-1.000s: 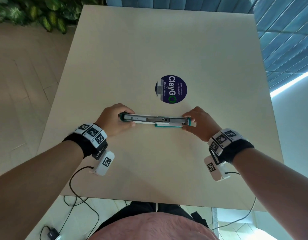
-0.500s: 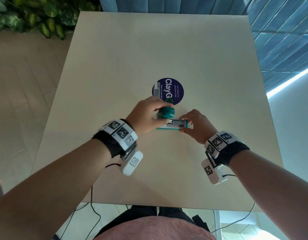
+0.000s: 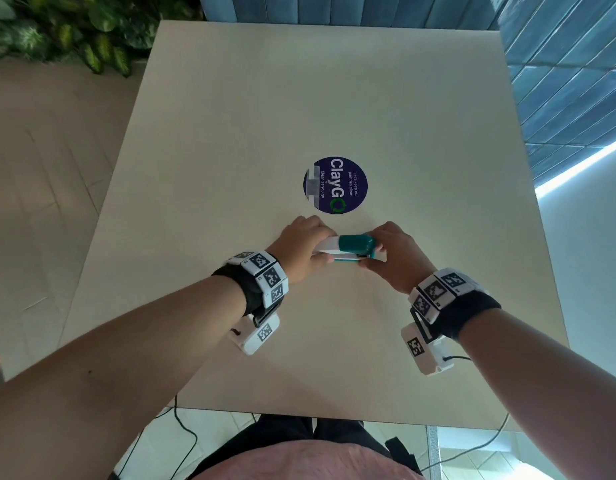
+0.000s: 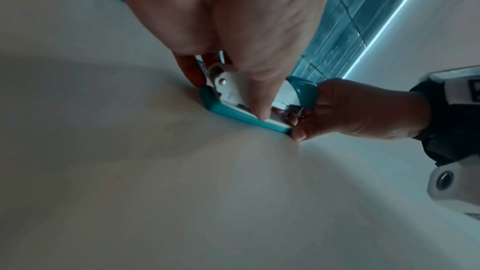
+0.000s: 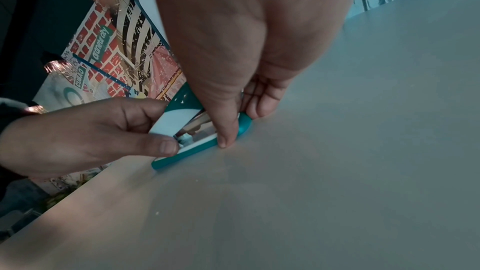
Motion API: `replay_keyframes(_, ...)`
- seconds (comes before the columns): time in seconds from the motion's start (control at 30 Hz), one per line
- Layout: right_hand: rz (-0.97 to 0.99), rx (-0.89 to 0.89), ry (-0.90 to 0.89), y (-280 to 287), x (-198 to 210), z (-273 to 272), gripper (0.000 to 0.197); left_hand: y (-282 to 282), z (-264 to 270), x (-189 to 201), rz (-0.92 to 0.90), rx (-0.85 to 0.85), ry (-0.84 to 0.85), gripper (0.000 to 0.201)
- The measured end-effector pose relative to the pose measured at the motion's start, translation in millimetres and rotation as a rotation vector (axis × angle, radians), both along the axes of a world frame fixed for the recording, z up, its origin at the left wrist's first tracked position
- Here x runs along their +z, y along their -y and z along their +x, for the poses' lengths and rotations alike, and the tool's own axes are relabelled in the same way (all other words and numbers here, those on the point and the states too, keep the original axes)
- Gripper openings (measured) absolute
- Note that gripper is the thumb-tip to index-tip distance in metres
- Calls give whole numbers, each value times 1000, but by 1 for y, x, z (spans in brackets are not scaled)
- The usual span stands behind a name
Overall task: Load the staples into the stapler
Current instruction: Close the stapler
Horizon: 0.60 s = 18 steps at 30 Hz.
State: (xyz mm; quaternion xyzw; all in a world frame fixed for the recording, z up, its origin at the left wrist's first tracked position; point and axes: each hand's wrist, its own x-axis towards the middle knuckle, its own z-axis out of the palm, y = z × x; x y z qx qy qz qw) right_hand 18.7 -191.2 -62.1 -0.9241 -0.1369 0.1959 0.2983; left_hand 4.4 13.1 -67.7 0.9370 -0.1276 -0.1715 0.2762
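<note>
Centrally on the beige table (image 3: 230,133), just on the near side of a round dark-blue "ClayGo" sticker (image 3: 335,185), lies the teal-and-white stapler (image 3: 348,249), held at both ends.

Left: the left hand (image 3: 301,251) grips the hinge end. Its fingers curl over the white rear of the top arm while the thumb (image 4: 257,98) presses down along the side toward the teal base (image 4: 244,117); the hinge rivet shows beside the thumb in the left wrist view.

Centre: the top arm stands slightly raised over the base, not fully shut. The right wrist view shows a wedge of shiny metal between white cover and base, taken to be the magazine rail. No loose staple strip can be seen anywhere on the table, and whether staples sit in the rail cannot be told.

Right: the right hand (image 3: 395,258) pinches the front end, thumb (image 5: 226,130) against the near edge of the base, fingers curled round the teal nose.

Step in hand, as judged: closing the cover over the magazine, which puts the task near its end, if the rail is indeed filled. The next move calls for steady downward pressure from the left hand until the cover seats, the right hand steadying the base and keeping fingertips out of the narrowing gap.
</note>
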Motion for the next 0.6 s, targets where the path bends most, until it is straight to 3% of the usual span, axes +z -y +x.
replay_keyframes(0.4, -18, -8, 12, -1, 4, -3, 42, 15, 4, 2, 170, -64, 12, 35)
replay_keyframes(0.6, -77, -58, -7, 18, 30, -49, 73, 2, 7, 14, 158, -53, 37, 36)
